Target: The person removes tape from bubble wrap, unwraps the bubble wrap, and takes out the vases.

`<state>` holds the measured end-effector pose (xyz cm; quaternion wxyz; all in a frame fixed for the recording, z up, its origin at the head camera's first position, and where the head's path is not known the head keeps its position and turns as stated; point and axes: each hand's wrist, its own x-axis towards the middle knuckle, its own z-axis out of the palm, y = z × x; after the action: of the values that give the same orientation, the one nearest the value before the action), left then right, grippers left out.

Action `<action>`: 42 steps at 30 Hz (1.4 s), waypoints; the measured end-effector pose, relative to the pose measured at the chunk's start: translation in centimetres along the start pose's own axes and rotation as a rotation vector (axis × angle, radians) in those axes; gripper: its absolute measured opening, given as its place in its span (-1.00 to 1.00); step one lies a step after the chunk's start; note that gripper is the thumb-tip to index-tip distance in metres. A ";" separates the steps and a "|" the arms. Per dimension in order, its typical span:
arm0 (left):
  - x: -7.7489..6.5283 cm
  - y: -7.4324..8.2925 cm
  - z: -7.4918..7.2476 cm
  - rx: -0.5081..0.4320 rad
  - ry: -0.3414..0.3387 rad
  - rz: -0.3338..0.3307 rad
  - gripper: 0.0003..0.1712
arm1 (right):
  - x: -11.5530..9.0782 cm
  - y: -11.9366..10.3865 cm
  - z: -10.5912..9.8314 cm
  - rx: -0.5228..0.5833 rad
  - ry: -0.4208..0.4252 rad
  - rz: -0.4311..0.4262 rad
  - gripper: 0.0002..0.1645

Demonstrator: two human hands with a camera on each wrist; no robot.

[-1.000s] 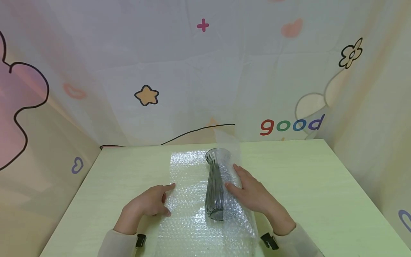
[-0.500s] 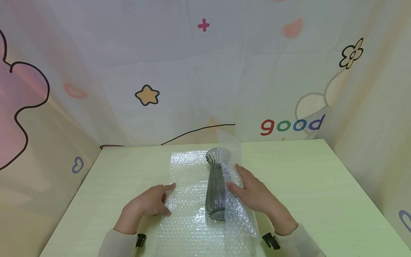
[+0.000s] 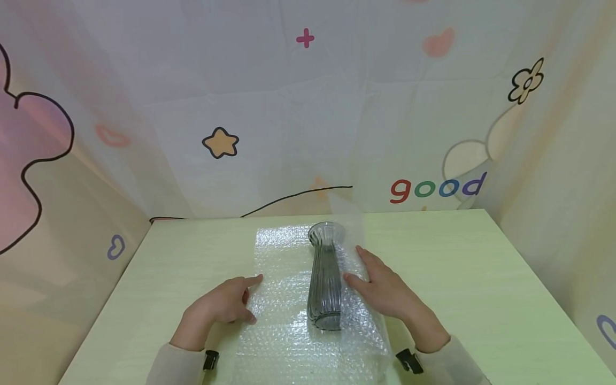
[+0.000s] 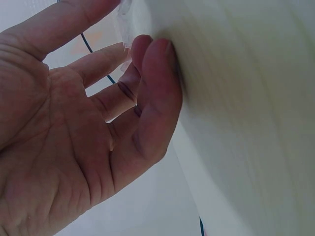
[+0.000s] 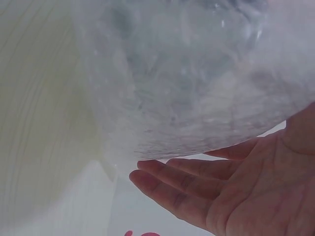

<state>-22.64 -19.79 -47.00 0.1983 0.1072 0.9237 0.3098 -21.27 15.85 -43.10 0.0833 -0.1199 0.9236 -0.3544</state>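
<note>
A grey ribbed glass vase (image 3: 325, 278) lies on a sheet of bubble wrap (image 3: 284, 347), its flared mouth pointing to the back. Part of the sheet is folded over the vase's right side, seen close up as a cloudy bubble wrap flap (image 5: 187, 88) in the right wrist view. My right hand (image 3: 385, 289) rests against this flap with fairly straight fingers (image 5: 172, 194). At the sheet's left edge, my left hand (image 3: 221, 302) touches down with thumb and forefinger spread apart. Its other fingers (image 4: 157, 93) bend loosely, with nothing between them.
The pale green table (image 3: 481, 299) extends to both sides of the sheet. A printed curtain (image 3: 269, 107) hangs behind it and along both sides. The wrap's far right corner stands up near the back edge. Black clips (image 3: 409, 361) sit at both wrists.
My right hand has shifted slightly right along with the bubble wrap flap, so more of the vase shows. The left hand and the vase have stayed in place.
</note>
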 end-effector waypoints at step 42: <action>0.1 0.0 0.1 -0.003 -0.001 -0.037 0.13 | -0.5 2.1 -1.1 -0.015 -0.020 0.052 0.08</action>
<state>-22.68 -19.68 -47.07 0.2045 0.0897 0.9250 0.3074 -21.38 18.20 -43.71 0.1008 -0.0999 0.9282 -0.3438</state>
